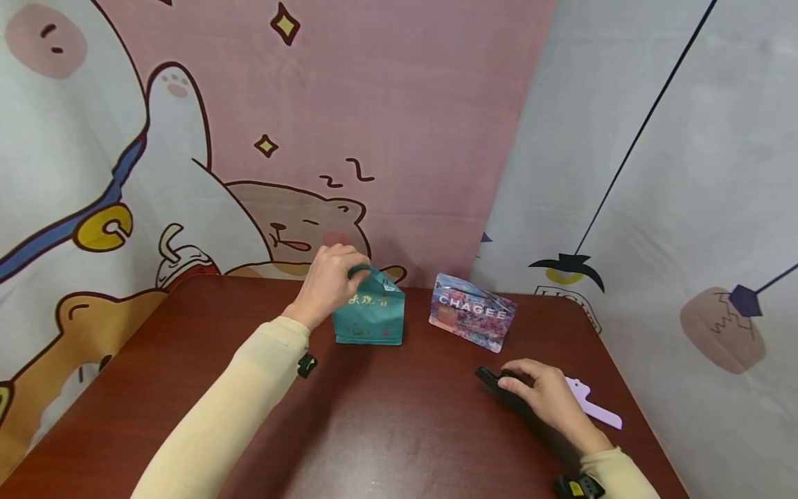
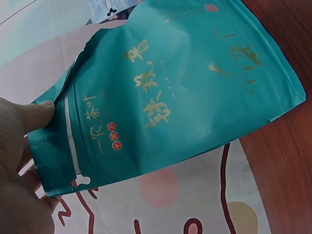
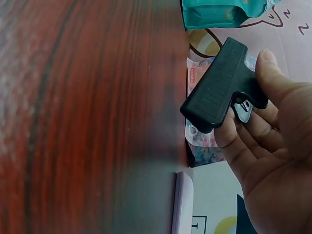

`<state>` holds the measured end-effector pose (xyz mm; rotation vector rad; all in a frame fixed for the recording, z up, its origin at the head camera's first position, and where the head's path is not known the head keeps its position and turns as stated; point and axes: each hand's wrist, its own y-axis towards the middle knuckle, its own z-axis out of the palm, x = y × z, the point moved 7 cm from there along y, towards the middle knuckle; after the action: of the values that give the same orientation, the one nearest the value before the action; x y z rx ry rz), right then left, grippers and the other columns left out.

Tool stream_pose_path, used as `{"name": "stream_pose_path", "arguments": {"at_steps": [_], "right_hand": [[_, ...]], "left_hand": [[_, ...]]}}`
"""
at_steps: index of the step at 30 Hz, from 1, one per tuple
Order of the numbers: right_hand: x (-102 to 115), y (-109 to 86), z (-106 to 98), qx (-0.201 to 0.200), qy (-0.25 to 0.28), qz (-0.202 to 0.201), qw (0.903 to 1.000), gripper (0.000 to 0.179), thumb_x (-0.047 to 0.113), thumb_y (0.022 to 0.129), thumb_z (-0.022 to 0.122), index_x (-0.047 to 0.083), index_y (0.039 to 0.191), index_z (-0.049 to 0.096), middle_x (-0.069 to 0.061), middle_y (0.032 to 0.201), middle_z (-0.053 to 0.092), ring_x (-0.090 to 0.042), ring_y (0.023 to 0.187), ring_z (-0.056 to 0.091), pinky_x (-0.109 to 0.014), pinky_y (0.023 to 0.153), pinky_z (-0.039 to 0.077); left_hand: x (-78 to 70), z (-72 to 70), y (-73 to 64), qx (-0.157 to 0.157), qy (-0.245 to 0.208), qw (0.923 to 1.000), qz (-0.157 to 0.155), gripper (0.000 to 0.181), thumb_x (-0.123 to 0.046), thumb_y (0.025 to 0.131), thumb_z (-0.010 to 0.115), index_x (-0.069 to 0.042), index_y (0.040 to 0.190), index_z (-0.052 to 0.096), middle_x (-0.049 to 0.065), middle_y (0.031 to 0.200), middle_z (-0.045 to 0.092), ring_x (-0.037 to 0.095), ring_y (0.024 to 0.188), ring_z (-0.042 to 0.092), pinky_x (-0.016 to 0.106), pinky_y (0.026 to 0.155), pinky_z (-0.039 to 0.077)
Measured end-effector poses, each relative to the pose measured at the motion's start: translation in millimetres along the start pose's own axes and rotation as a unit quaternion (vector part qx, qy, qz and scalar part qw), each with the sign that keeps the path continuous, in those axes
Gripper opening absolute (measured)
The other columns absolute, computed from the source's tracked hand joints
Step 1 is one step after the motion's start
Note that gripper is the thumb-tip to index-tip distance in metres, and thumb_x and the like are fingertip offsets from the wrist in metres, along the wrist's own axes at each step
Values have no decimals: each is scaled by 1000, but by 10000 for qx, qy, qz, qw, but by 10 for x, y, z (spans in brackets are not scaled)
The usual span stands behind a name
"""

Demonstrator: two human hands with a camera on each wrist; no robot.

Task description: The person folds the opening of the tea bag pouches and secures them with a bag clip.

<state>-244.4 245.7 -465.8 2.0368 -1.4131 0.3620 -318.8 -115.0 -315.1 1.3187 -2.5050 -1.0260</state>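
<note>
A teal tea bag (image 1: 369, 322) with gold lettering stands upright towards the back of the table. My left hand (image 1: 332, 281) pinches its top edge between thumb and fingers; in the left wrist view the bag (image 2: 180, 83) shows a torn strip along its top. At the right, my right hand (image 1: 548, 395) holds a black bag clip (image 3: 219, 85), thumb on its handle and fingers beneath. In the head view the clip (image 1: 492, 380) is just above the table or touching it; I cannot tell which. A lilac clip (image 1: 598, 409) lies beside the right hand, partly hidden by it.
A shiny, colourful pouch marked CHAGEE (image 1: 472, 313) stands leaning slightly, right of the teal bag. The dark red-brown table (image 1: 399, 423) ends against a cartoon-printed cloth (image 1: 424, 138) at the back and right.
</note>
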Motion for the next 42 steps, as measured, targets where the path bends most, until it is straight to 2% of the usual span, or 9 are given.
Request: {"name": "stream_pose_path", "arguments": {"at_steps": [9,13,17,23,42], "right_hand": [[80,31,7,-176,-134,-105,9997,19,15,85,84,6,101,79,-2,97,78,-22,88,73,-44,79,60],[96,44,5,-242,-99,23,9997,17,16,87,83,7,100,79,-2,94,78,-16,82,71,-37,73,59],[81,53,30,-175,73,253,9995,16,17,89,82,7,101,78,0,90,76,-6,72,61,-27,64,53],[69,73,59,-166,203,438,9987,17,21,91,80,8,102,78,3,84,72,-5,67,54,-25,59,48],[212,152,62,-544,364,-25,9979,9,13,90,80,8,96,76,9,73,64,-1,61,48,-24,52,41]], "left_hand": [[9,3,-1,-5,-45,10000,-10,11,-10,89,82,-8,100,80,4,94,75,24,84,64,41,77,44],[11,-1,-1,-5,-34,10000,-17,11,-10,90,81,-8,100,80,4,94,75,24,85,64,41,77,44],[11,-5,1,-16,-31,10000,-20,11,-10,90,81,-8,100,80,4,93,75,24,85,65,42,77,44],[13,-2,2,-27,-59,10000,-13,11,-9,89,81,-8,100,81,4,94,75,24,85,64,42,77,44],[18,19,9,-14,-46,10000,-34,11,-10,89,82,-9,100,80,4,94,76,24,86,65,42,78,44]]}}
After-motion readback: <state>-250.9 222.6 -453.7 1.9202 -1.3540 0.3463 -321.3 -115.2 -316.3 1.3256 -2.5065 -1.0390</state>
